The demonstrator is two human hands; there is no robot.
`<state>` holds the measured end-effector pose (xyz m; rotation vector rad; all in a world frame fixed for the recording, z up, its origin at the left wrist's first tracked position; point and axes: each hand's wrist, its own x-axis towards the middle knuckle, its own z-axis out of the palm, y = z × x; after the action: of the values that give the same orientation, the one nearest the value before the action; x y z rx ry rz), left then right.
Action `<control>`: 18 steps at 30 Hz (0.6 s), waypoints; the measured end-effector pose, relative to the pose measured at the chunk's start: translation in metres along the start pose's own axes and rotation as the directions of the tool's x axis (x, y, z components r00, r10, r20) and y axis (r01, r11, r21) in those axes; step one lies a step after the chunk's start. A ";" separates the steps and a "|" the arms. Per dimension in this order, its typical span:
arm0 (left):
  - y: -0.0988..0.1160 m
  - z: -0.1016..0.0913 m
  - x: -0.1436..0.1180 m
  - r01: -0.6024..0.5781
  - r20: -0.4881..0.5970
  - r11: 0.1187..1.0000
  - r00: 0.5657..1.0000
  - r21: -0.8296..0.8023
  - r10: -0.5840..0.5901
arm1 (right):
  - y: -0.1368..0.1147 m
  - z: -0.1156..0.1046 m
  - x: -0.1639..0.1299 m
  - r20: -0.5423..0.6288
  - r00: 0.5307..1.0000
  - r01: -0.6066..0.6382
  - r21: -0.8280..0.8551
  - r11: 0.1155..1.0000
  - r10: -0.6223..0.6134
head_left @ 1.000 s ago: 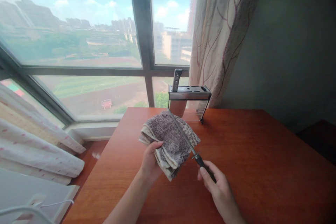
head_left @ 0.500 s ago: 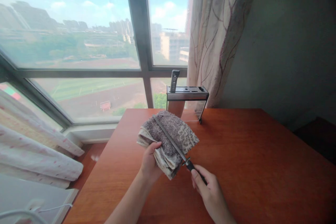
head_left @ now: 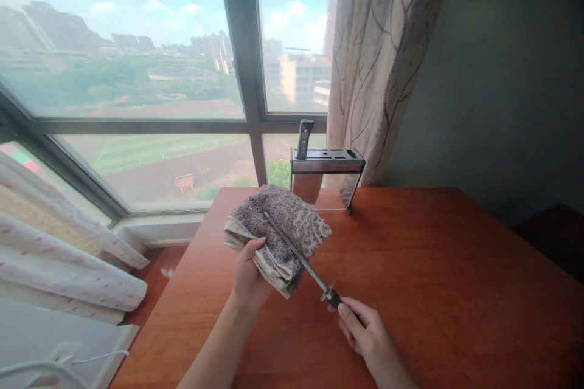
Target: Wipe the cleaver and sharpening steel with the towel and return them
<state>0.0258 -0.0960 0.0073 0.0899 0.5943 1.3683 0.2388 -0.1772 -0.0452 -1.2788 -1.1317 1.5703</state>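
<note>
My left hand (head_left: 250,276) is closed on a folded grey towel (head_left: 292,219), its thumb on top and the other fingers hidden underneath. The towel has a pale patterned end and is held above the table. My right hand (head_left: 365,328) grips the black handle of a sharpening steel (head_left: 308,266). The steel's thin grey rod slants up and left across the towel, with its tip over the towel's upper middle. Its metal guard is clear of the cloth, to the lower right.
On the reddish-brown wooden table (head_left: 438,267), a knife block (head_left: 328,161) with clear sides stands at the far edge, one grey handle sticking up from it. Windows lie beyond, with a patterned curtain (head_left: 378,61) on the right and a white curtain (head_left: 59,267) at the left.
The towel and my left hand have moved left and slightly up. My right hand has drawn the steel down and right, so its tip lies farther inside the towel's edge.
</note>
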 end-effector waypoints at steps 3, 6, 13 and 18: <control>-0.008 0.002 -0.003 0.047 0.008 0.999 0.999 0.012 -0.047 | -0.003 0.001 0.001 -0.005 1.000 -0.024 0.027 0.999 0.024; -0.022 0.005 -0.007 0.132 0.000 0.990 0.991 0.047 -0.132 | -0.010 0.009 0.009 -0.036 0.999 -0.002 0.067 0.998 0.005; -0.026 0.007 -0.009 0.180 -0.065 0.979 0.983 0.093 -0.174 | -0.020 0.025 0.021 -0.061 0.998 0.009 0.095 0.995 -0.003; -0.013 0.007 -0.007 0.069 -0.074 0.994 0.995 0.084 -0.063 | -0.016 0.014 0.012 -0.038 0.999 -0.032 0.092 0.995 0.036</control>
<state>0.0401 -0.1034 0.0106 0.0914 0.7107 1.2854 0.2234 -0.1635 -0.0323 -1.2683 -1.0072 1.5965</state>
